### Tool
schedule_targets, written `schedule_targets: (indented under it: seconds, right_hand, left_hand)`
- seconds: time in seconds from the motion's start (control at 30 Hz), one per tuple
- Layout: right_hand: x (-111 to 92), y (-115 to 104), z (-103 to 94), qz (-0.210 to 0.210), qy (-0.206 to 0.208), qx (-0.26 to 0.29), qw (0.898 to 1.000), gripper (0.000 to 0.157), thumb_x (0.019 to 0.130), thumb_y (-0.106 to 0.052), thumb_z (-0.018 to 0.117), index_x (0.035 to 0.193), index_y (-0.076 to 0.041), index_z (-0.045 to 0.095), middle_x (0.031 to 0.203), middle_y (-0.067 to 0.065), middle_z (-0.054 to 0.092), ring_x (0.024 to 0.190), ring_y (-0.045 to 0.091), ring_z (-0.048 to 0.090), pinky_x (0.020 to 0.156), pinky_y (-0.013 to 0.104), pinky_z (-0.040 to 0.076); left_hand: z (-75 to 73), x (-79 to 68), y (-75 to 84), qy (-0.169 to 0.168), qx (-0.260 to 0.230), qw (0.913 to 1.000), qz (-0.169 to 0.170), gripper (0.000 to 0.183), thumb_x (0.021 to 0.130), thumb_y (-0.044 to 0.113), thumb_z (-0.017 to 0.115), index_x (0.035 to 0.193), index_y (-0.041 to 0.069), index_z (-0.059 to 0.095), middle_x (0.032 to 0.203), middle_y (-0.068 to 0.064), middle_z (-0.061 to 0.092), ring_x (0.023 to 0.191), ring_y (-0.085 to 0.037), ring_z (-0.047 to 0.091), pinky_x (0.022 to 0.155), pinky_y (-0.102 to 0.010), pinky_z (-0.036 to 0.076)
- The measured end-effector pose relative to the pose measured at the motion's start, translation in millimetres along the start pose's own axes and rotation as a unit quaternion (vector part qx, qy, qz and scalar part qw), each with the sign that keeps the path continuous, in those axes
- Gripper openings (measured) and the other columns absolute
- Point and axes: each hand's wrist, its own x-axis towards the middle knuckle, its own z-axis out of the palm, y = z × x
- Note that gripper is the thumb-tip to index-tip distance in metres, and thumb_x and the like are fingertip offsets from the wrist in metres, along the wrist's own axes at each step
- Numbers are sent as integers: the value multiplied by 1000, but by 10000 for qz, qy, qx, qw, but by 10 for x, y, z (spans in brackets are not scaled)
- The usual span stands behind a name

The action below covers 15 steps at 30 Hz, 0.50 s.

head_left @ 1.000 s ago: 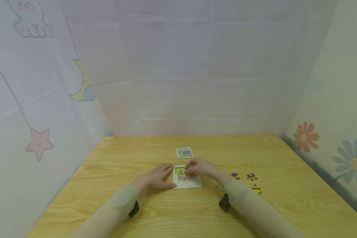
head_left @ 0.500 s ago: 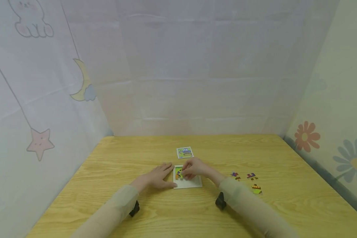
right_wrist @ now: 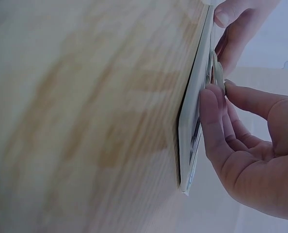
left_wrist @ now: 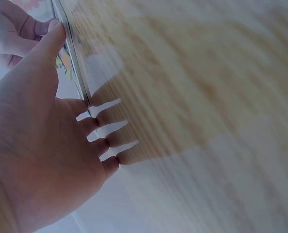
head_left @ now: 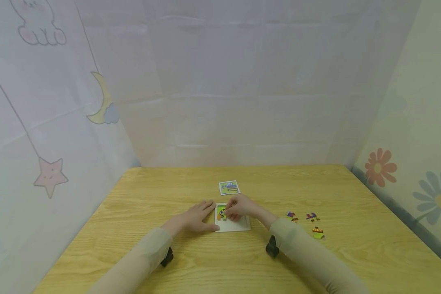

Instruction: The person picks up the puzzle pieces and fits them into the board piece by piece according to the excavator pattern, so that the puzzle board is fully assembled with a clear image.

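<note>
A pale puzzle tray [head_left: 233,228] lies on the table, with a green, purple and orange picture patch [head_left: 221,213] in its upper left. My left hand [head_left: 194,219] rests along the tray's left side, fingers stretched out and thumb at the near corner. Over the tray, my right hand [head_left: 239,207] pinches a thin puzzle piece [right_wrist: 218,75] between thumb and fingers. In the right wrist view that piece stands slightly tilted, close over the tray surface. Seen from the head, the right fingers cover much of the tray's upper middle.
Behind the tray lies a square picture card [head_left: 229,188]. To the right of my right forearm are loose puzzle pieces: one purple and red [head_left: 292,216], another purple [head_left: 311,217], and a green and orange one [head_left: 318,232]. Fabric walls enclose the wooden table [head_left: 161,188].
My right hand has shifted slightly left and lowered the puzzle piece toward the tray's upper left. The forearm moved left too, uncovering more of the loose pieces. My left hand has stayed put.
</note>
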Motion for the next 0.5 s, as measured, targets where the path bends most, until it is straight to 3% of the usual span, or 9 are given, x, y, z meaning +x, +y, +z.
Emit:
schedule_targets:
  seconds: [0.5]
  right_hand:
    - [9,-17,26,118,44,-573,9983,11,86,-14,68,89,-4,66,72,4,66,62,13,62,57,26,56]
  left_hand:
    - [11,21,-24,-11,48,10000,58,85,89,61,48,151,9,18,158,-11,11,144,-37,8,116,-53,14]
